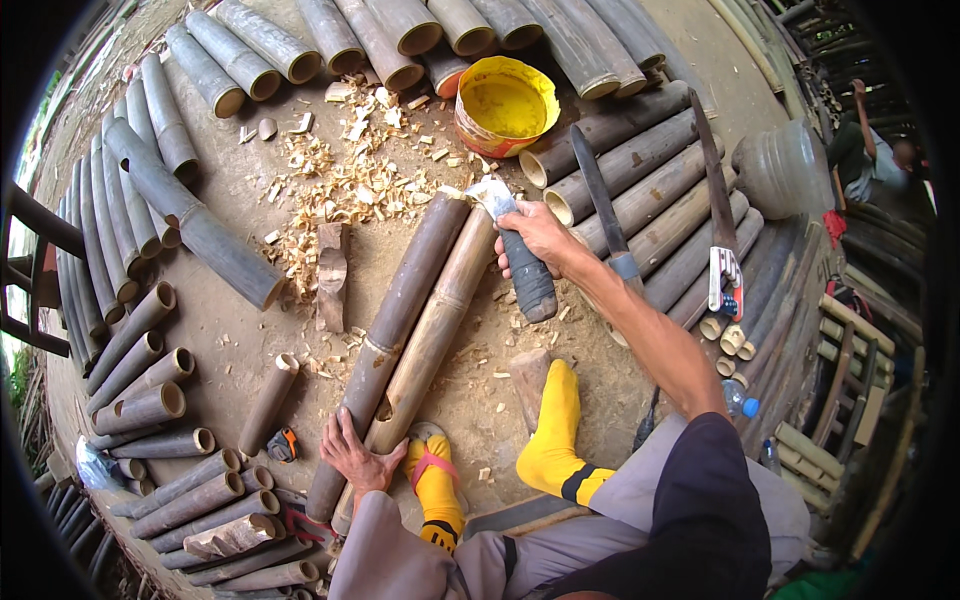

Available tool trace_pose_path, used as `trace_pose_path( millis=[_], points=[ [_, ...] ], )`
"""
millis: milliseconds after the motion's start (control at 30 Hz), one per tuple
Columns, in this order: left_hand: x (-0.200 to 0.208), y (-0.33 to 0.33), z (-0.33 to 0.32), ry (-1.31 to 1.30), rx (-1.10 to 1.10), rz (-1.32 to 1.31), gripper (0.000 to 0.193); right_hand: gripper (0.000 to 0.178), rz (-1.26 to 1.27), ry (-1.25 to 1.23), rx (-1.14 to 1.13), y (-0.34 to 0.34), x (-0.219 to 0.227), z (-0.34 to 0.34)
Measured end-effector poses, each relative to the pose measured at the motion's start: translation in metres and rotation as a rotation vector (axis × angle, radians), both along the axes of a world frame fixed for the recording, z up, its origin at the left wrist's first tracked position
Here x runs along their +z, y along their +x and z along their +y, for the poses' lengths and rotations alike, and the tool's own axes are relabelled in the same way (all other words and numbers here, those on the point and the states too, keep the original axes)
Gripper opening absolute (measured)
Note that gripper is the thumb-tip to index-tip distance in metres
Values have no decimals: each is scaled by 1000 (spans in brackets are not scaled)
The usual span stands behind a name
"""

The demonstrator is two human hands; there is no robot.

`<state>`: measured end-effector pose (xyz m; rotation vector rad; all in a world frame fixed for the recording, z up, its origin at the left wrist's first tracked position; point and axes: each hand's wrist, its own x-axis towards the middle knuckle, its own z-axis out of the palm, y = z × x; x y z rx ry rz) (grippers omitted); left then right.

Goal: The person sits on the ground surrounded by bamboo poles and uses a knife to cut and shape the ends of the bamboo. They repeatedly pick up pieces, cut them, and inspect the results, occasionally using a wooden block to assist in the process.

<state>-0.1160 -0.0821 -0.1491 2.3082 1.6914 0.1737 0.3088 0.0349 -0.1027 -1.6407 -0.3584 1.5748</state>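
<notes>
Two bamboo poles lie side by side on the ground before me, a dark one [405, 290] and a paler one [440, 312] with a hole cut near its lower end. My left hand [358, 455] rests across their near ends, fingers spread over the surface. At the far ends, my right hand [545, 238] grips a bladed tool [528, 272] by its thick black-wrapped handle. Its pale metal head touches or overlaps the pole tips; the exact kind is hard to make out. Pale wood chips [345, 180] are scattered beyond.
A yellow-lined bucket [508, 105] stands beyond the tool. Cut bamboo [145, 195] lines the left, back and right sides. Two long blades [600, 195] lie on the right pile. A notched wood block [333, 275], a tape measure [284, 445] and my yellow-socked feet [552, 430] are close by.
</notes>
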Motion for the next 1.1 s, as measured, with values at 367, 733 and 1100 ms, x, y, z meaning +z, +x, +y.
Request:
trace_pose_path(
  millis=[367, 733, 1100],
  points=[
    [3, -2, -5, -13, 3, 11, 116, 21, -51, 50, -87, -5, 0, -3],
    [-4, -7, -6, 60, 36, -4, 113, 22, -136, -42, 27, -11, -3, 18],
    [-1, -18, -14, -59, 82, -44, 117, 9, -418, 166, 135, -29, 33, -20]
  ],
)
